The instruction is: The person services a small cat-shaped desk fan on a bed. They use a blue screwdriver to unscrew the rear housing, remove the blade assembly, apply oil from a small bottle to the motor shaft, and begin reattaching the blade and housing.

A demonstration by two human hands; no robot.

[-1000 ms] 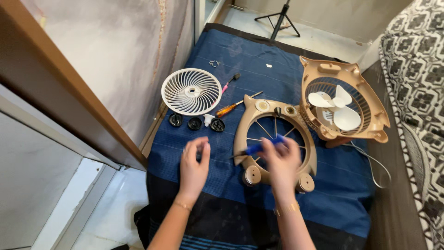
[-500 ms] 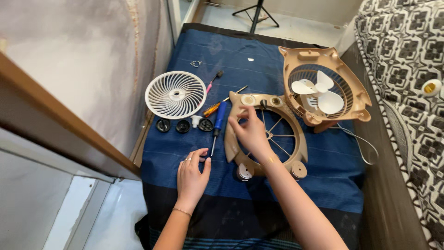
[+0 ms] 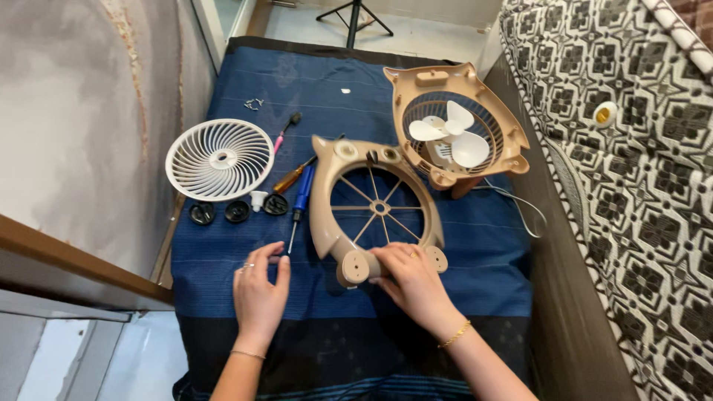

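Bare forearms, ring on left hand (image 3: 259,292), thin gold bracelet on each wrist

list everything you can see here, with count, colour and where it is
front fan frame: 1, tan, cloth centre
fan body with blades: 1, tan with white blades, upper right
round grille: 1, white, left
round caps: 3, black, below grille
screwdrivers: 3, blue, orange, pink-handled, between grille and frame
cloth: 1, blue, under everything
patterned bedding: 1, black and white, right
tripod: 1, black, top
left hand: flat on cloth
right hand: fingers on frame's lower edge
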